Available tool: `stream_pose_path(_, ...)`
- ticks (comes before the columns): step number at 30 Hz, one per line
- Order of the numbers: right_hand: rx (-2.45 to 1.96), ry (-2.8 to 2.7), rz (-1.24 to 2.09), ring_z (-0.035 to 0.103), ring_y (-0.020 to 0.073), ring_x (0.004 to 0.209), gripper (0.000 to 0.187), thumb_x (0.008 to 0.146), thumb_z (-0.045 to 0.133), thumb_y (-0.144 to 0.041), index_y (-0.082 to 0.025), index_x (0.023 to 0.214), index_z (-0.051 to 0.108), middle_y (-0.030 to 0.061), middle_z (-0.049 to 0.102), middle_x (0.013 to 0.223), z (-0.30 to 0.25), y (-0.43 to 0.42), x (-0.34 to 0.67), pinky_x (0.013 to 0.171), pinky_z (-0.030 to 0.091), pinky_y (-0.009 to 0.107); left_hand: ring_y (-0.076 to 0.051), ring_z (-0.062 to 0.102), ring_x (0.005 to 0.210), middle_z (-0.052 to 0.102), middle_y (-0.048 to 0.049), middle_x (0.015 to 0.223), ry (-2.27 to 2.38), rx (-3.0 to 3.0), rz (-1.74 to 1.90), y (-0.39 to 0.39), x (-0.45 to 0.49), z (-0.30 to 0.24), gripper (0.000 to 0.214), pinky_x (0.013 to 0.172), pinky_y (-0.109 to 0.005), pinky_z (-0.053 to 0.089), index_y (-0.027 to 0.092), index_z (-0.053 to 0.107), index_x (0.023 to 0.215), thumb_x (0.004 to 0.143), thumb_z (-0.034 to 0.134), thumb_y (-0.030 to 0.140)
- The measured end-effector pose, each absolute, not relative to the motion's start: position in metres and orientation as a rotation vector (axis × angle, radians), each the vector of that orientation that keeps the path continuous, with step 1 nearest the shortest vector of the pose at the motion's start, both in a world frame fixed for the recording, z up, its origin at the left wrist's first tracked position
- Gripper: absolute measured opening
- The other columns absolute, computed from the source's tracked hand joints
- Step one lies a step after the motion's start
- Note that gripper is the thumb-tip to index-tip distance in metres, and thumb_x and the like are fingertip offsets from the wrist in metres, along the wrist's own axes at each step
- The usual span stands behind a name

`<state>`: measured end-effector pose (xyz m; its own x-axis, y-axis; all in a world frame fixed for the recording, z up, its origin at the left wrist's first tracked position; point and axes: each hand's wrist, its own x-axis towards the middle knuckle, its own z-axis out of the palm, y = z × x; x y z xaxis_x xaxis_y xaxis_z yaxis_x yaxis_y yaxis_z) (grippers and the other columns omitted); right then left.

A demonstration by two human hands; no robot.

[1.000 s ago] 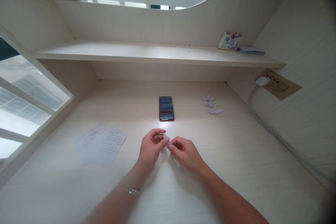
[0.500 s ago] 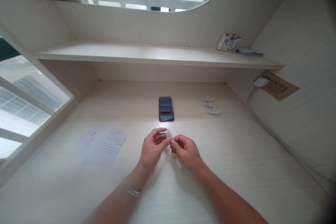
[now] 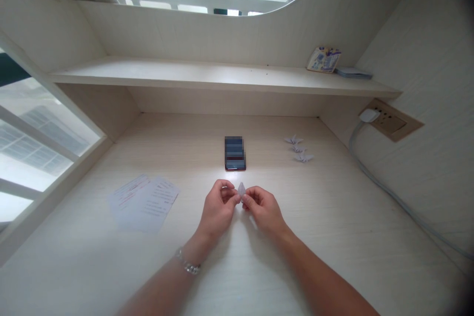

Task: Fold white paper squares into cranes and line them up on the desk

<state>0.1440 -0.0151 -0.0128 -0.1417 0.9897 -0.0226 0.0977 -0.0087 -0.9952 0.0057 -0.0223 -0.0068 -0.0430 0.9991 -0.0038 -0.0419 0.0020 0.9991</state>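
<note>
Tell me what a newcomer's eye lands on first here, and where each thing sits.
First, the left hand and right hand meeting at the middle of the desk, pinching a small folded paper between them. Just beyond lies a dark phone, with three small paper cranes in a row to its right. Printed sheets lie to the left.

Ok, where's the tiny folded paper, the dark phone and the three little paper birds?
small folded white paper [image 3: 241, 188]: head view, its tip.
dark rectangular phone [image 3: 234, 153]: head view, screen middle.
three small paper birds [image 3: 298, 148]: head view, middle bird.
</note>
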Motion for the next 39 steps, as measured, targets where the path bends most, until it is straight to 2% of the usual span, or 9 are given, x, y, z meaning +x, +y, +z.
stream_pose_path(7, -1.181, -1.346, 1.345, 0.057, 0.016, 0.066, 0.02, 0.075, 0.061, -0.035, -0.016, 0.082, 0.06, 0.0034, 0.061, 0.072, -0.01, -0.015, 0.146, 0.056, 0.045, 0.025, -0.014, 0.06, 0.069, 0.062, 0.0, 0.073, 1.199, 1.199, 1.207, -0.022, 0.003, -0.004, 0.022, 0.064, -0.024, 0.044, 0.02, 0.049, 0.09, 0.073, 0.062, 0.02)
stream_pose_path(13, -1.239, -1.375, 1.259, 0.055, 0.0153, 0.06, 0.021, 0.076, 0.06, -0.035, -0.015, 0.077, 0.064, 0.0027, 0.06, 0.064, -0.009, -0.014, 0.148, 0.057, 0.046, 0.027, -0.016, 0.061, 0.076, 0.064, -0.0036, 0.078, 1.094, 1.135, 1.201, -0.024, 0.002, -0.003, 0.031, 0.071, -0.028, 0.046, 0.017, 0.053, 0.1, 0.072, 0.065, 0.024)
stream_pose_path(20, -1.115, -1.289, 1.374, 0.059, 0.0165, 0.065, 0.025, 0.074, 0.061, -0.037, -0.015, 0.085, 0.067, 0.0055, 0.065, 0.074, -0.007, -0.015, 0.147, 0.057, 0.049, 0.028, -0.014, 0.061, 0.07, 0.067, -0.0065, 0.081, 0.97, 0.898, 1.189, -0.019, -0.001, -0.008, 0.028, 0.065, -0.026, 0.047, 0.013, 0.061, 0.092, 0.068, 0.071, 0.024)
stream_pose_path(26, -1.058, -1.284, 1.423, 0.06, 0.0159, 0.065, 0.02, 0.074, 0.062, -0.033, -0.016, 0.082, 0.066, 0.004, 0.065, 0.071, -0.006, -0.015, 0.146, 0.056, 0.049, 0.027, -0.013, 0.059, 0.072, 0.067, -0.0074, 0.084, 0.877, 0.799, 1.145, -0.019, -0.001, -0.005, 0.024, 0.065, -0.025, 0.046, 0.013, 0.064, 0.091, 0.07, 0.07, 0.023)
stream_pose_path(31, -1.146, -1.281, 1.276, 0.06, 0.0162, 0.067, 0.022, 0.073, 0.063, -0.032, -0.017, 0.089, 0.063, 0.0044, 0.065, 0.078, -0.005, -0.018, 0.145, 0.058, 0.049, 0.027, -0.014, 0.06, 0.073, 0.067, -0.0082, 0.085, 0.885, 0.763, 1.127, -0.02, -0.001, -0.003, 0.026, 0.067, -0.025, 0.047, 0.012, 0.066, 0.089, 0.067, 0.072, 0.026)
stream_pose_path(35, -1.182, -1.327, 1.197, 0.059, 0.0161, 0.068, 0.014, 0.073, 0.062, -0.028, -0.017, 0.082, 0.064, 0.0046, 0.065, 0.078, -0.004, -0.019, 0.146, 0.06, 0.048, 0.026, -0.014, 0.06, 0.073, 0.067, -0.0081, 0.083, 0.895, 0.767, 1.117, -0.02, 0.0, -0.003, 0.026, 0.066, -0.025, 0.048, 0.012, 0.067, 0.087, 0.067, 0.073, 0.027)
stream_pose_path(39, -1.196, -1.353, 1.192, 0.061, 0.0178, 0.07, 0.015, 0.073, 0.063, -0.028, -0.017, 0.081, 0.067, 0.0057, 0.067, 0.078, -0.001, -0.019, 0.147, 0.061, 0.049, 0.028, -0.014, 0.061, 0.072, 0.068, -0.0074, 0.082, 0.916, 0.76, 1.133, -0.02, 0.001, -0.003, 0.027, 0.065, -0.025, 0.048, 0.013, 0.067, 0.085, 0.065, 0.074, 0.029)
